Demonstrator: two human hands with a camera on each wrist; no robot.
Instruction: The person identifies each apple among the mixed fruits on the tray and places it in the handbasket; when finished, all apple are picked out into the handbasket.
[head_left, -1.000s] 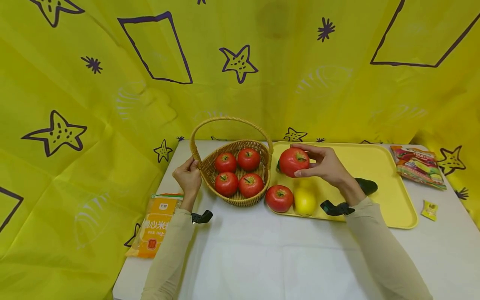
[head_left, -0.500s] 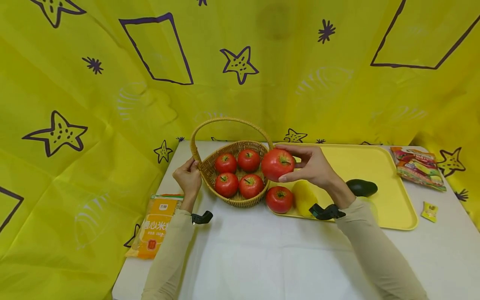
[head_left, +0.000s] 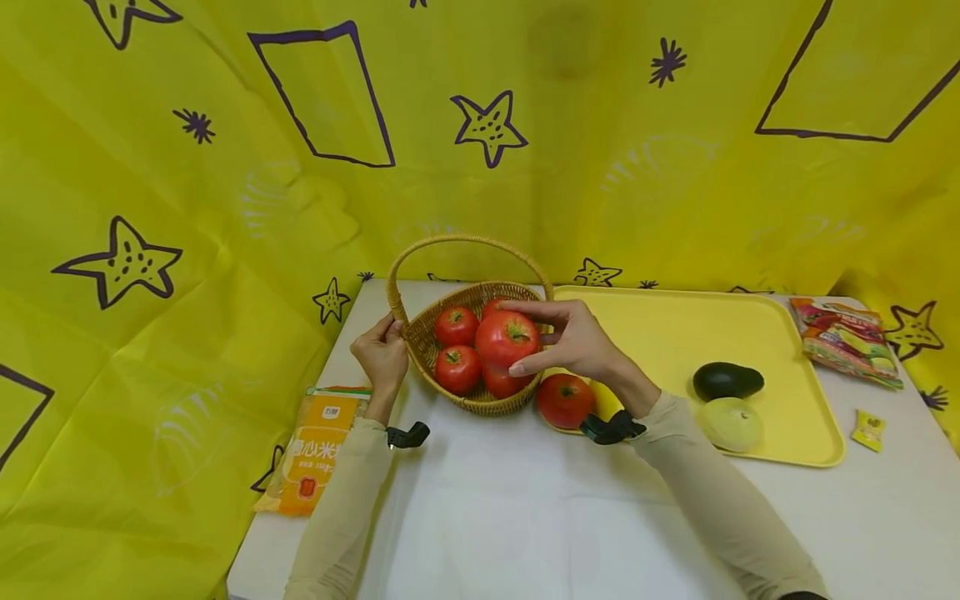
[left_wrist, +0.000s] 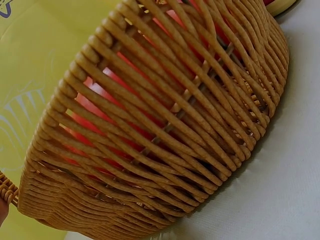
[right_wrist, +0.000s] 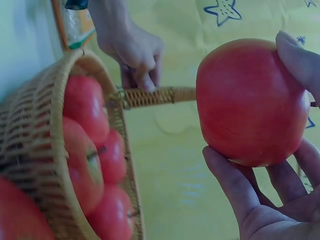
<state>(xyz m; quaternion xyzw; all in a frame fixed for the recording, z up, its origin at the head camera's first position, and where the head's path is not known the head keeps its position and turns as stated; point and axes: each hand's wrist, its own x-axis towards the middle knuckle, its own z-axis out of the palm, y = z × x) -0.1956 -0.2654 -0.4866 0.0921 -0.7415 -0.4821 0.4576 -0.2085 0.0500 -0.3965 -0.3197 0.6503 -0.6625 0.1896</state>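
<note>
A red apple (head_left: 507, 337) is held between the thumb and fingers of my right hand (head_left: 577, 340), above the wicker basket (head_left: 487, 406). Several other red apples (head_left: 457, 369) lie inside that basket, partly covered by the held one. My left hand (head_left: 381, 354) grips the base of the basket's handle (head_left: 393, 296) at the left side. In the right wrist view the held apple (right_wrist: 252, 102) is apart from the basket rim. The left wrist view shows mostly the woven basket wall (left_wrist: 165, 130), with red apples behind the gaps.
One more red apple (head_left: 566, 401) sits right of the basket, beside a mostly hidden yellow fruit (head_left: 604, 402). An avocado (head_left: 727, 381) and a pale green round fruit (head_left: 731, 424) lie on the yellow tray (head_left: 813, 429). Snack packets (head_left: 847, 342) and an orange bag (head_left: 318, 450) flank them.
My right hand has carried the apple leftward from over the tray to over the basket. The avocado and pale green fruit have come into view. My left hand keeps its grip.
</note>
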